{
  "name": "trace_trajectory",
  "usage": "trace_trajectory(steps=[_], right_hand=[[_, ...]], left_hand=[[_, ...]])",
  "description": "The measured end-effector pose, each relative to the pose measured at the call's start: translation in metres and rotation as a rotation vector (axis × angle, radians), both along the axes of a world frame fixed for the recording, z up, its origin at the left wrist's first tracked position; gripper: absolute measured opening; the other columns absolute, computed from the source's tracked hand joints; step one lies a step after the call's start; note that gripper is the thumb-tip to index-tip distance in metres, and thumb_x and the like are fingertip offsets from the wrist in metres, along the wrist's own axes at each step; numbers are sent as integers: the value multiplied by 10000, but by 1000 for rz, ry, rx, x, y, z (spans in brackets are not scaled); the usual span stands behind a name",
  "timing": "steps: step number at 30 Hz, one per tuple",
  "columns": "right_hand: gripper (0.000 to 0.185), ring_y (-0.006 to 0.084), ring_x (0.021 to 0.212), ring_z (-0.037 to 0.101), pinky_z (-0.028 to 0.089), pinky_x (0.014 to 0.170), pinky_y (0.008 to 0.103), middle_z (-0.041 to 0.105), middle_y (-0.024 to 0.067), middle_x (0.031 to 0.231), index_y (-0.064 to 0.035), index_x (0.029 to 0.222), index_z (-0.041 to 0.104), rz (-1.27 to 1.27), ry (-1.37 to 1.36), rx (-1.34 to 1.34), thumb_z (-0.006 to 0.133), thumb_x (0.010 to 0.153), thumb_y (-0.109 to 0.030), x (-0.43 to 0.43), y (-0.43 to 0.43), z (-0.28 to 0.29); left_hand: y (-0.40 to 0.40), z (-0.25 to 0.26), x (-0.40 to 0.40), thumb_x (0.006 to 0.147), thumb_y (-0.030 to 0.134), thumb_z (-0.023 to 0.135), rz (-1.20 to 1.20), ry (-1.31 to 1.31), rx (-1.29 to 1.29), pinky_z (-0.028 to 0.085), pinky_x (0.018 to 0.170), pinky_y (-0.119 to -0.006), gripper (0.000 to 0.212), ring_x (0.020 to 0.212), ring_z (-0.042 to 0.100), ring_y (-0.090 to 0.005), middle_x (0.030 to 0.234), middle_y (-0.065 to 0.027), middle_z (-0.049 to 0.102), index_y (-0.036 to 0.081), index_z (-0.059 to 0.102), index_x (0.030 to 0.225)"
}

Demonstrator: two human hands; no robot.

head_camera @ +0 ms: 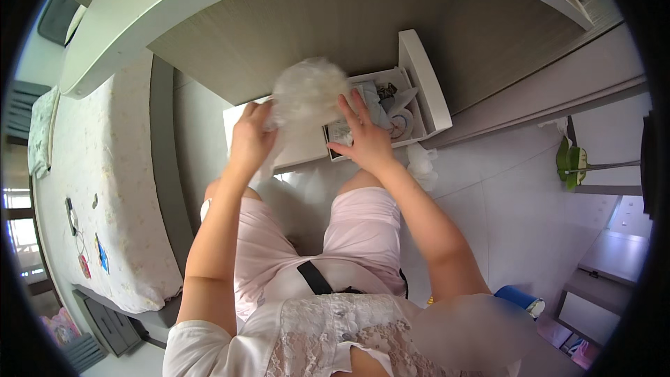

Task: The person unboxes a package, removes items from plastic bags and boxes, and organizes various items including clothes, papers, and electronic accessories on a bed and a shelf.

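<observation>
A crumpled, clear plastic bag (pixel 311 91), blurred by motion, hangs in front of me above a white drawer unit. My left hand (pixel 253 136) grips the bag's left side between thumb and fingers. On the bag's right my right hand (pixel 365 136) is spread with fingers apart, its fingertips near the plastic; I cannot tell whether they touch it. Beneath that hand a white drawer (pixel 439 110) is pulled out. Inside lie a grey packet (pixel 372 99), a round roll-like item (pixel 402 124) and a small box bearing print (pixel 337 133), partly hidden by my right hand.
Another crumpled white plastic bag (pixel 422 163) lies on the tiled floor (pixel 460 220) beside the drawer. To the left is a bed (pixel 125 193) with a phone-like device (pixel 70 216) on it. A grey-brown panel (pixel 314 21) rises behind the drawer. A blue cylinder (pixel 515 298) stands lower right.
</observation>
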State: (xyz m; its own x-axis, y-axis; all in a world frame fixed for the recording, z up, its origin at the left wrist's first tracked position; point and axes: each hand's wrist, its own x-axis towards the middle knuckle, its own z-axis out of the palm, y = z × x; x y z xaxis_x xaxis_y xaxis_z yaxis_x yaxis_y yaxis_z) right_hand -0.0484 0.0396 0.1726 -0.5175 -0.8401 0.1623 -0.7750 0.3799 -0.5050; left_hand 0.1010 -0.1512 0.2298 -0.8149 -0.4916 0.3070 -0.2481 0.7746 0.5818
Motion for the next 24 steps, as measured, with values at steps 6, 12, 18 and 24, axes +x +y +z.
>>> trace_trajectory(steps=[6, 12, 18, 24], right_hand=[[801, 355, 936, 594, 526, 639, 392, 263, 201, 1401, -136, 1345, 311, -336, 131, -111, 675, 695, -430, -24, 43, -18], [773, 372, 1084, 513, 499, 742, 429, 264, 239, 1386, -117, 1333, 335, -422, 76, 176, 680, 703, -402, -43, 61, -23], [765, 392, 1082, 513, 474, 818, 438, 222, 259, 1403, -178, 1352, 339, -361, -19, 384, 661, 705, -427, -74, 30, -34], [794, 416, 1119, 479, 454, 856, 452, 219, 268, 1400, -170, 1362, 323, -358, -113, 487, 648, 696, -454, -97, 17, -61]], left_hand=[[59, -36, -78, 607, -42, 603, -283, 139, 20, 436, 779, -400, 481, 914, 511, -347, 940, -167, 519, 29, 551, 1080], [83, -98, -105, 641, 393, 715, -280, -268, -74, 237, 981, -596, 907, 1238, 321, -373, 1310, -214, 352, 117, 266, 1380], [76, -96, -86, 581, 524, 719, -166, -165, -327, 187, 968, -655, 985, 1298, 193, -441, 1430, -206, 185, 212, 262, 1396], [69, -118, -93, 568, 545, 720, -246, -616, -249, 190, 980, -635, 1042, 1312, 128, -462, 1458, -208, 104, 230, 201, 1416]])
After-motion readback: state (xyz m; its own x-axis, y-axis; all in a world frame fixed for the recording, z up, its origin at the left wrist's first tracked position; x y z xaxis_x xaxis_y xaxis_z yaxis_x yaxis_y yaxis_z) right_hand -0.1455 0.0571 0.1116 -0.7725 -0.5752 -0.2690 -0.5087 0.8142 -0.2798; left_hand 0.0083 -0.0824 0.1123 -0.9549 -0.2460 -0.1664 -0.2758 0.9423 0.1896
